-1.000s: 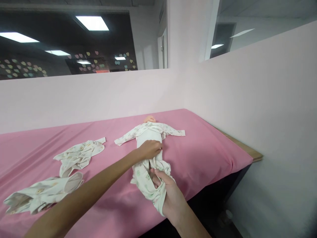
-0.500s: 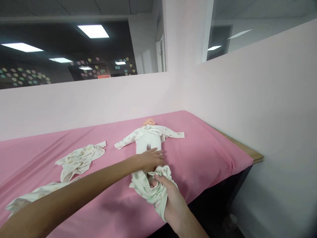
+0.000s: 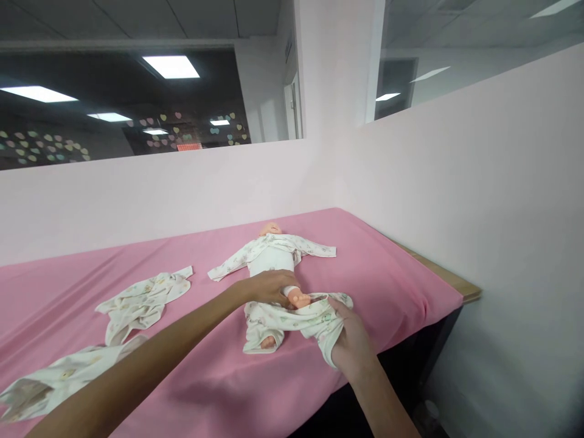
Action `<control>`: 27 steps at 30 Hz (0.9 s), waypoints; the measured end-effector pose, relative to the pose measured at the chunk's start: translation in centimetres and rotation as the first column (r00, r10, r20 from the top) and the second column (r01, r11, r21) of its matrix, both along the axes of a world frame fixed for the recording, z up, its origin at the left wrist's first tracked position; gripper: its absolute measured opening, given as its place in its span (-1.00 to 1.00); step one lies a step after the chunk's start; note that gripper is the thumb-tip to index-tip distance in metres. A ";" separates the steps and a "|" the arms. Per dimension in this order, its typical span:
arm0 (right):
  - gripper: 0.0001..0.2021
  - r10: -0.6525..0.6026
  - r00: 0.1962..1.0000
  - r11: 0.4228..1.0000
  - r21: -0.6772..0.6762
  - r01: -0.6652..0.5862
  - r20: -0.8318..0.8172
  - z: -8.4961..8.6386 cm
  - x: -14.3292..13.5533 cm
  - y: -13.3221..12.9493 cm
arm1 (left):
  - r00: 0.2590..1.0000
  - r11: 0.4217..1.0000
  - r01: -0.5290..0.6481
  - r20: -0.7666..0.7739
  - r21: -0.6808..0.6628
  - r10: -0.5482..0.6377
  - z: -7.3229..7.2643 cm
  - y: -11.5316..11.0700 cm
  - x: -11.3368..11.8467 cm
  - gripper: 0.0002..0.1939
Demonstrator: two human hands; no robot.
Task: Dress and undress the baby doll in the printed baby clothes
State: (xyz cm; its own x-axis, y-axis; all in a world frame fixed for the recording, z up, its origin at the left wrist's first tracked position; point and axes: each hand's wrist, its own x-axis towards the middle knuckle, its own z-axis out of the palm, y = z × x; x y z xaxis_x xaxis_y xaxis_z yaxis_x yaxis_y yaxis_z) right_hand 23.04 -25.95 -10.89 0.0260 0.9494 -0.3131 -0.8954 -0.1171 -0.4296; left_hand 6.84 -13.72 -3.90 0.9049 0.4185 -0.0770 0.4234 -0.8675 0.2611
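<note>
Right hand (image 3: 349,344) pinches the trousers (image 3: 292,320) bunched at the doll's legs; left hand (image 3: 269,286) curls around one doll (image 3: 274,258) leg. One doll lies mid-sheet (image 3: 387,274), head pointing away, long axis running near to far. Two loose garments (image 3: 143,298) lie left.

One baby doll (image 3: 274,255) lies on one table covered by one pink sheet (image 3: 387,274). Printed baby garments number four: one top (image 3: 292,244) worn by the doll, one pair of trousers (image 3: 296,319) at its legs, and two loose pieces, one (image 3: 143,298) to the left and one (image 3: 59,377) at the near left edge. Two bare hands are in view, one left hand (image 3: 269,286) and one right hand (image 3: 351,344). Four lit ceiling panels show in the dark room beyond the partition.
</note>
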 end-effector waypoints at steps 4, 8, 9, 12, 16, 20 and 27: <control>-0.73 0.008 0.999 1.000 0.014 -0.008 0.033 0.2 -0.7 0.2 | 0.999 0.965 0.010 -0.051 0.263 0.003 -2.0 -0.4 0.6 -0.76; -0.70 0.047 0.999 0.998 0.037 -0.048 0.022 0.2 -2.2 0.4 | 0.998 0.907 -0.016 -0.041 0.421 0.037 -3.1 -0.7 1.3 -0.74; -0.71 0.059 0.998 0.998 0.032 -0.059 0.019 0.1 -2.4 0.5 | 0.999 0.911 -0.027 -0.025 0.412 0.040 -3.1 -0.9 1.3 -0.73; -0.72 0.061 0.998 0.998 -0.005 -0.061 -0.007 -0.1 -2.7 0.9 | 0.995 0.955 -0.083 0.081 0.285 0.063 -2.6 -2.1 1.2 -0.65; -0.71 0.073 0.997 0.997 0.021 -0.072 -0.040 -0.2 -2.7 1.0 | 0.897 0.933 -0.360 0.282 0.018 0.340 -2.3 -6.4 0.7 -0.63; -0.68 0.172 0.985 0.981 0.090 -0.172 0.008 -0.5 -2.9 0.5 | 0.843 0.879 -0.471 0.329 0.067 0.426 -4.0 -11.0 1.0 -0.55; -0.74 0.154 0.978 0.978 0.118 -0.170 0.138 -0.6 -3.0 0.1 | 0.856 0.684 -0.517 0.304 0.514 0.418 -7.0 -11.2 2.7 -0.66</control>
State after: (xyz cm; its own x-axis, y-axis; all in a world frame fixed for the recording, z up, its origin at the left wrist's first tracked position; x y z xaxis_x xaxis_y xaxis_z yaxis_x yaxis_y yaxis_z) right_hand 20.05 -25.85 -11.53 -0.0996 0.9762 -0.1924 -0.8058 -0.1926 -0.5600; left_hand 9.58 -24.96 -10.87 0.5576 0.7108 0.4288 0.8127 -0.5727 -0.1076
